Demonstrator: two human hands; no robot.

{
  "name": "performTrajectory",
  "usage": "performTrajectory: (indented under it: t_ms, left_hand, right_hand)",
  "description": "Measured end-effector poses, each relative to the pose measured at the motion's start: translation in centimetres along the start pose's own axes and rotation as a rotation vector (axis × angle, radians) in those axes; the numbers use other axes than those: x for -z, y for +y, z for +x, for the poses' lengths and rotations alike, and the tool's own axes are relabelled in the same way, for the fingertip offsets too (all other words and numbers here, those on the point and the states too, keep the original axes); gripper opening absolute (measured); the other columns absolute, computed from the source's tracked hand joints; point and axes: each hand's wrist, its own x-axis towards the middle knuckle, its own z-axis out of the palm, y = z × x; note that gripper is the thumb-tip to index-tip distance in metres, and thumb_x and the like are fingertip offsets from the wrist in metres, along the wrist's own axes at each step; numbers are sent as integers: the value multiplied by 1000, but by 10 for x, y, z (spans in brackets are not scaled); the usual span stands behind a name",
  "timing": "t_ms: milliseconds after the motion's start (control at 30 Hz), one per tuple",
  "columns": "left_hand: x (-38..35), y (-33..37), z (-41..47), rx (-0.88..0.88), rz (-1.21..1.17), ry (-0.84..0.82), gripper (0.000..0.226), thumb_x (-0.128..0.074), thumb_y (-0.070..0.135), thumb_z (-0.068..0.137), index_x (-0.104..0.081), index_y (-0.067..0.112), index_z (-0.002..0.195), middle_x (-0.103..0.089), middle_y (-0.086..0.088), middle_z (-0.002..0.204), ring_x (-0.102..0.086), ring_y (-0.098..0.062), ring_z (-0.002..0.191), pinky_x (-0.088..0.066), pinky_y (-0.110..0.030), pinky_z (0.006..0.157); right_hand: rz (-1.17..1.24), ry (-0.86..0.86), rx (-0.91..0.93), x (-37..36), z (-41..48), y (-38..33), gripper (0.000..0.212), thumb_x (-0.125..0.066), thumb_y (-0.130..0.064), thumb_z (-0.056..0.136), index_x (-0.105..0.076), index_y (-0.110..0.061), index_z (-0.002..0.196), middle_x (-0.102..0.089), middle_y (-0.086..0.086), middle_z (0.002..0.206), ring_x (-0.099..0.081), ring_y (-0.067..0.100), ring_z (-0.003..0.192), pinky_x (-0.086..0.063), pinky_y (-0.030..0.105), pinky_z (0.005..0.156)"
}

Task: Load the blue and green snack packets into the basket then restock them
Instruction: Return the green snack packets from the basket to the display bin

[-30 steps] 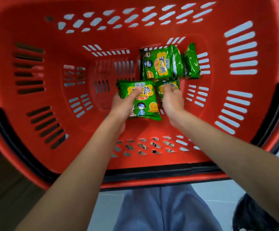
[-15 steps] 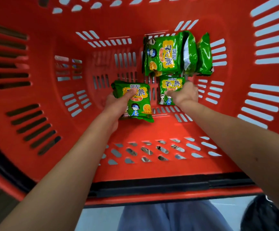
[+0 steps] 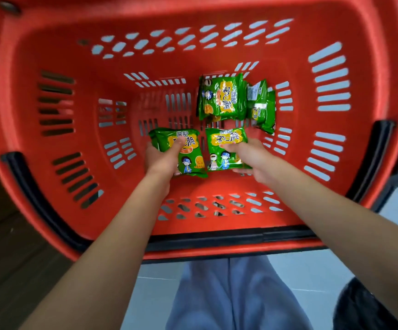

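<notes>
Both of my hands reach down into a red plastic basket [image 3: 217, 225]. My left hand [image 3: 161, 160] grips a green snack packet [image 3: 188, 156], thumb across its front. My right hand [image 3: 250, 158] holds a second green snack packet [image 3: 224, 139], fingers under it and thumb on top. Both packets are a little above the basket floor, side by side. More green packets [image 3: 221, 98] lie at the back right of the floor, with others [image 3: 262, 108] propped on edge beside them. No blue packet is in view.
The basket has slotted walls and a black handle folded along its near rim [image 3: 217, 241]. The left half of the basket floor [image 3: 126, 129] is bare. Below the basket I see light floor tiles [image 3: 312, 270], my grey trousers and a dark object at bottom right.
My right hand has picked its packet up from under the pile; its whole front now shows. My left hand keeps its packet. The camera has pulled back from the basket.
</notes>
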Motion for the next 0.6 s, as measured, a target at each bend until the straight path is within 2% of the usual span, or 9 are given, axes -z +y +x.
performTrajectory:
  t_ms: [67,100,200,333,367,433,500,533,600]
  left_hand:
    - [2,4,-5,13,-14,7,63,-74,37,79,-49,13,132,-62,-9,124,-63,-26,108,-56,-35,80]
    - [2,6,-7,22,-21,-16,62,-73,38,79,-49,14,132,-62,-9,124,-62,-27,109,-55,-38,86]
    - [1,13,-16,26,-56,-189,57,-66,47,82,-54,18,129,-65,-8,121,-63,-26,109,-48,-44,98]
    - [0,20,-29,48,-116,-486,94,-52,83,63,-52,22,134,-63,-5,127,-61,-23,115,-45,-42,100]
    - [-1,20,-30,49,-139,-498,95,-57,79,61,-51,19,135,-63,-7,126,-62,-24,114,-45,-43,100]
    - [-3,21,-31,31,-171,-471,74,-70,55,70,-55,14,129,-67,-10,117,-67,-26,104,-51,-43,94]
    - [-4,21,-29,25,-171,-392,55,-73,34,76,-58,12,125,-70,-12,111,-70,-26,93,-56,-39,84]
    - [-2,20,-27,27,-171,-370,50,-72,29,78,-59,12,123,-71,-12,109,-71,-23,88,-58,-35,76]
    - [2,19,-24,40,-202,-371,42,-68,26,81,-61,12,120,-73,-9,102,-72,-17,76,-58,-28,62]
  right_hand:
    - [51,-106,50,1,-14,-3,46,-64,-23,87,-45,-14,128,-48,-3,124,-44,13,109,-51,34,81]
    - [77,-152,65,0,-21,-4,43,-63,-25,86,-46,-16,125,-49,-3,126,-46,15,115,-48,39,91]
    - [82,-187,108,-4,-28,-5,60,-60,-25,88,-35,-9,140,-43,7,142,-40,25,132,-29,48,111]
    - [69,-212,179,-14,-29,-5,60,-52,-22,94,-25,-12,147,-33,7,150,-32,22,137,-23,46,115]
    - [56,-240,188,-17,-29,-5,59,-50,-23,95,-24,-14,147,-33,6,151,-32,21,138,-22,46,115]
    - [15,-290,167,-24,-29,-5,60,-47,-30,96,-21,-18,149,-28,3,153,-27,20,140,-19,45,116]
    - [40,-321,107,-27,-28,-9,57,-42,-41,96,-26,-21,147,-28,4,153,-28,22,140,-20,47,116]
    - [95,-328,73,-28,-26,-13,53,-40,-46,95,-37,-22,141,-37,7,149,-37,23,135,-27,49,112]
    - [224,-265,1,-26,-18,-25,40,-39,-50,93,-57,-20,111,-57,9,124,-57,21,111,-47,39,91]
